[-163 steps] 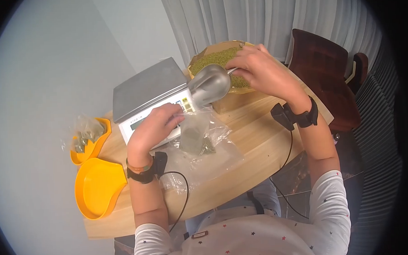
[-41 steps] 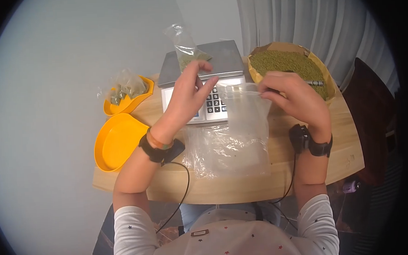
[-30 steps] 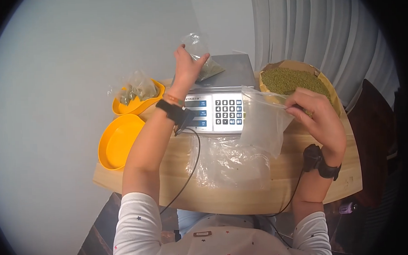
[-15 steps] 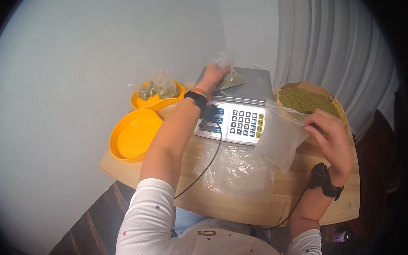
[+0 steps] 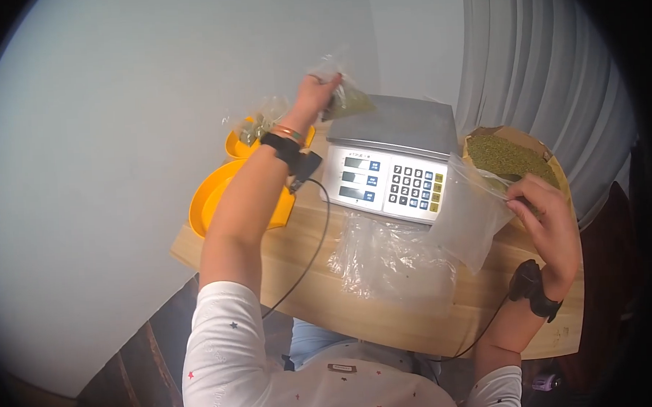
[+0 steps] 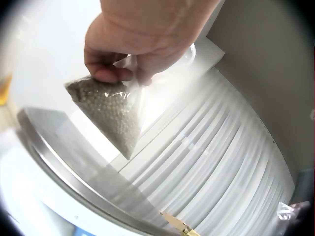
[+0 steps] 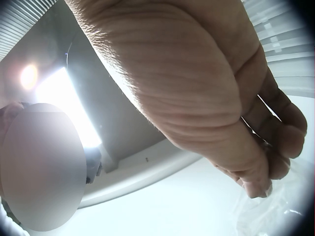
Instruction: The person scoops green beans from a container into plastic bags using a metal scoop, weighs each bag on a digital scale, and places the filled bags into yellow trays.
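My left hand pinches the upper part of a clear bag of green beans, held above the left edge of the scale. The left wrist view shows the bag hanging at a slant from the left hand, its filled corner pointing down. On the right, my right hand pinches the top edge of an empty clear bag at the scale's right front corner. In the right wrist view the right hand has fingertips and thumb together, with clear plastic below them.
Filled small bags lie in a yellow scoop-shaped tray at the back left, with another yellow tray before it. More clear plastic bags lie on the table. A lined box of green beans stands at the right.
The metal scoop has left my right hand, which now holds an empty bag. My left hand gripped the filled bag on the scale, then lifted it and moved it left.
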`<state>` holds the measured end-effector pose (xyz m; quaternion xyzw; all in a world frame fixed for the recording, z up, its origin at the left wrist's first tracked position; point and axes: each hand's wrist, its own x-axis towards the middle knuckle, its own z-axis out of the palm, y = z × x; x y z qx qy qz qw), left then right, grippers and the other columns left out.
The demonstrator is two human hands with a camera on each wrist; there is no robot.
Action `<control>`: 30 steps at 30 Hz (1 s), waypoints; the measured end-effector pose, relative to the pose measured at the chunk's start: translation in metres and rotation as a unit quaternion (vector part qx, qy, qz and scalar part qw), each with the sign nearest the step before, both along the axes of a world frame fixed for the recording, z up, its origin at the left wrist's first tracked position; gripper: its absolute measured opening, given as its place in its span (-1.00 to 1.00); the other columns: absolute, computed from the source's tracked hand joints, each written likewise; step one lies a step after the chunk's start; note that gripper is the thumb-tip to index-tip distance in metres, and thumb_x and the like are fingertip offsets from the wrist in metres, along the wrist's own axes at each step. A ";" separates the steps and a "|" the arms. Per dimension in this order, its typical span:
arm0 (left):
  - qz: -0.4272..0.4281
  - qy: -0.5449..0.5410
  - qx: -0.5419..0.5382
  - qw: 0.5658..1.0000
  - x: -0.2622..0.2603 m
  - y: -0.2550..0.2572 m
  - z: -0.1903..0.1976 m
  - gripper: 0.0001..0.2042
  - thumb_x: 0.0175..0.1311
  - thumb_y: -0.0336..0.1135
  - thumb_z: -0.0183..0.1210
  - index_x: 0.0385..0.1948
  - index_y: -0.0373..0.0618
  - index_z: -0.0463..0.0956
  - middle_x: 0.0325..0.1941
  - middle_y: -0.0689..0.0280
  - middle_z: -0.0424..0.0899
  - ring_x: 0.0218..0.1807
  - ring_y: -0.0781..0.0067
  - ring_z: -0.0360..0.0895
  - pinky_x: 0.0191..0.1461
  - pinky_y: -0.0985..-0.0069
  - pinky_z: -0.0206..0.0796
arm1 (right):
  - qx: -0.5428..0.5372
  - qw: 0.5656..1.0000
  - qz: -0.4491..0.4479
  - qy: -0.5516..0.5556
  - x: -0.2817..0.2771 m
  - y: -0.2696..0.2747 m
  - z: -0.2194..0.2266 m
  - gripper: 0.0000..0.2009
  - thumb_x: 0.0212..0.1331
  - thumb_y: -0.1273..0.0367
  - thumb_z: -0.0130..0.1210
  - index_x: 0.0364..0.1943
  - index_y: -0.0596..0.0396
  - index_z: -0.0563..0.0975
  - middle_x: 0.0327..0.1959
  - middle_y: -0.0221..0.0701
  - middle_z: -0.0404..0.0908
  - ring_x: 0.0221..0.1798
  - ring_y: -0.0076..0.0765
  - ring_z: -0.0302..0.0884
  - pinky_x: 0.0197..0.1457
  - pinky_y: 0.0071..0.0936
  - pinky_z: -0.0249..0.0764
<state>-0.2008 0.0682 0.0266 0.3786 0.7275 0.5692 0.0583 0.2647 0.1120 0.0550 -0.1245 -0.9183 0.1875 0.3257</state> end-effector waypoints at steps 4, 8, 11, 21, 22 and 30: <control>0.062 0.045 0.018 0.997 -0.061 -0.068 0.016 -0.66 0.33 -0.06 0.26 -0.39 -0.20 0.71 -0.69 0.39 0.49 -0.63 0.55 0.38 -0.51 0.46 0.26 | -0.002 1.000 -0.005 -0.004 -0.003 0.000 -0.002 -0.89 0.06 0.62 0.17 -0.34 0.28 0.48 -0.44 -0.23 0.41 -0.39 -0.13 0.38 -0.28 -0.35 0.32; 0.193 0.008 0.045 0.980 -0.146 -0.126 0.004 -0.67 0.36 -0.08 0.23 -0.31 -0.22 0.72 -0.62 0.38 0.53 -0.61 0.53 0.41 -0.49 0.46 0.27 | -0.008 1.000 -0.004 -0.016 -0.010 0.003 -0.006 -0.89 0.07 0.63 0.16 -0.34 0.28 0.48 -0.43 -0.21 0.42 -0.39 -0.09 0.39 -0.28 -0.32 0.33; 0.233 -0.040 0.062 0.970 -0.177 -0.155 -0.019 -0.66 0.38 -0.11 0.21 -0.22 -0.27 0.70 -0.54 0.31 0.59 -0.58 0.46 0.51 -0.46 0.45 0.35 | -0.006 0.999 -0.004 -0.033 -0.019 0.001 -0.008 -0.88 0.06 0.64 0.17 -0.33 0.28 0.49 -0.42 -0.20 0.44 -0.37 -0.04 0.43 -0.28 -0.28 0.35; 0.208 -0.062 -0.032 0.976 -0.242 -0.154 -0.086 -0.63 0.46 -0.13 0.13 -0.12 -0.35 0.65 -0.32 0.15 0.67 -0.47 0.30 0.67 -0.30 0.45 0.53 | 0.008 0.997 -0.018 -0.071 -0.036 -0.003 -0.012 -0.86 0.03 0.62 0.21 -0.33 0.26 0.50 -0.42 -0.17 0.46 -0.34 0.04 0.47 -0.26 -0.21 0.37; 0.206 -0.062 -0.030 0.976 -0.245 -0.154 -0.092 -0.63 0.46 -0.13 0.13 -0.12 -0.35 0.65 -0.32 0.15 0.67 -0.47 0.30 0.67 -0.30 0.45 0.53 | 0.007 0.997 -0.021 -0.075 -0.037 -0.003 -0.012 -0.86 0.03 0.61 0.21 -0.33 0.26 0.50 -0.42 -0.17 0.46 -0.33 0.05 0.48 -0.26 -0.20 0.38; 0.268 -0.028 -0.175 0.947 -0.296 -0.160 -0.148 -0.60 0.34 -0.20 0.14 -0.03 -0.44 0.57 -0.26 0.08 0.70 -0.41 0.17 0.70 -0.24 0.36 0.50 | 0.018 0.995 -0.034 -0.089 -0.043 -0.002 -0.013 -0.88 0.03 0.58 0.21 -0.35 0.24 0.51 -0.40 -0.17 0.48 -0.29 0.07 0.50 -0.23 -0.18 0.40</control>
